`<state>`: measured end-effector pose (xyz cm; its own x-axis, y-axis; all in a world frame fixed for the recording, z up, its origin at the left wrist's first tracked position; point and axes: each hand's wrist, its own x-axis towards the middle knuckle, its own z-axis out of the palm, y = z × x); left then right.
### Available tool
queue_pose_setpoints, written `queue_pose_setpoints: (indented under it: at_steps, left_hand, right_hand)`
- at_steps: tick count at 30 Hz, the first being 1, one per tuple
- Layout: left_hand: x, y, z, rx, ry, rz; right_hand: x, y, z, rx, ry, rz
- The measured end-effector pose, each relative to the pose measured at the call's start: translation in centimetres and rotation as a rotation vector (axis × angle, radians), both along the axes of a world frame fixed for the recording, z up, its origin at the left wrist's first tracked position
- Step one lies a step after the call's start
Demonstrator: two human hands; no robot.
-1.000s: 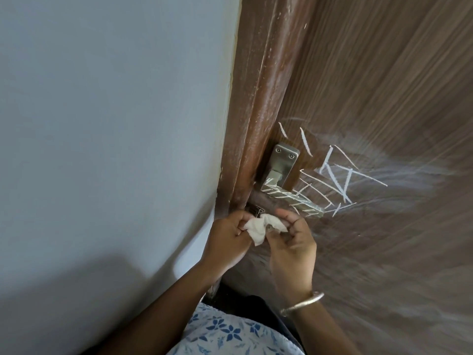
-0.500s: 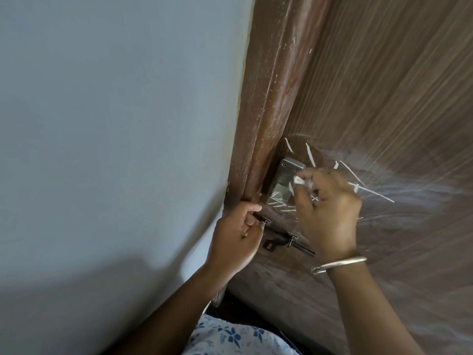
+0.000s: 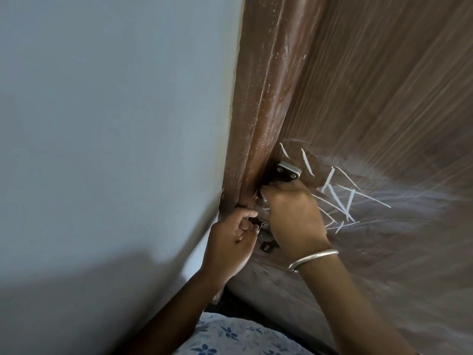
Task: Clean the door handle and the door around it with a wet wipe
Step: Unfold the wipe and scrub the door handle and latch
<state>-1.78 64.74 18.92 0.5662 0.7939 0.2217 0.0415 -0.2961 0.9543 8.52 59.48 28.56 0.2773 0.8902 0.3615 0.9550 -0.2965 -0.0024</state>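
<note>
Two hands (image 3: 294, 213) over chalk-streaked woodgrain door (image 3: 384, 98)

Chalk-marked door, handle mostly covered

Metal handle plate (image 3: 288, 173) sits at the brown door's (image 3: 384, 98) left edge; white scribbles (image 3: 340, 196) cross the wood beside it.

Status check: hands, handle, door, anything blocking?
Right hand closed over the door handle, wipe hidden. Left hand at the door edge by the latch. White marks remain on the door. Nothing blocking.
</note>
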Motion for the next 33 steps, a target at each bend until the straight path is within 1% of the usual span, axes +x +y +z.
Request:
queue_pose_setpoints:
  at_steps: [2,4,7,10,12,14,16,20,24,27,30,31,33]
  left_hand:
    - [-0.2,0.0,0.1,-0.008,0.004,-0.003]
    - [-0.5,0.1,0.2,-0.044,-0.017,0.004]
    - [-0.9,0.3,0.1,-0.065,-0.023,0.017]
    - [-1.3,0.3,0.1,-0.074,-0.032,-0.010]
    - [-1.4,0.3,0.0,-0.087,-0.035,-0.019]
    - [-1.3,0.4,0.1,-0.077,-0.022,-0.018]
    - [-1.2,0.5,0.1,-0.061,-0.004,-0.011]
    - [-1.2,0.5,0.2,-0.059,0.027,0.001]
    - [-1.1,0.1,0.4,-0.051,0.040,0.008]
    - [-1.2,-0.1,1.1,-0.013,-0.001,0.005]
    - [-1.3,-0.3,2.2,0.050,-0.059,-0.039]
    - [-1.3,-0.4,2.7,0.086,-0.079,-0.056]
    - [-1.2,-0.7,3.7,0.172,-0.113,-0.089]
  right_hand:
    - [0.4,-0.1,0.4,-0.080,0.103,0.021]
    - [0.7,-0.5,0.5,-0.054,0.202,0.066]
    - [0.3,-0.5,0.5,-0.043,0.202,0.014]
    - [0.0,0.1,0.4,-0.016,0.137,-0.039]
    - [0.2,0.1,0.6,-0.035,0.161,0.008]
    - [0.6,-0.4,1.0,-0.071,0.234,0.094]
    - [1.2,-1.0,1.2,-0.093,0.274,0.106]
    - [2.0,-1.0,1.0,-0.049,0.210,-0.004]
    - [1.6,-1.3,1.1,-0.108,0.126,0.089]
    - [2.0,-1.6,1.3,-0.167,0.129,0.060]
    - [2.1,-1.4,1.4,-0.123,0.136,0.025]
    - [2.0,-1.4,1.4,-0.055,0.180,0.040]
    - [1.6,-1.7,1.6,0.124,0.367,0.057]
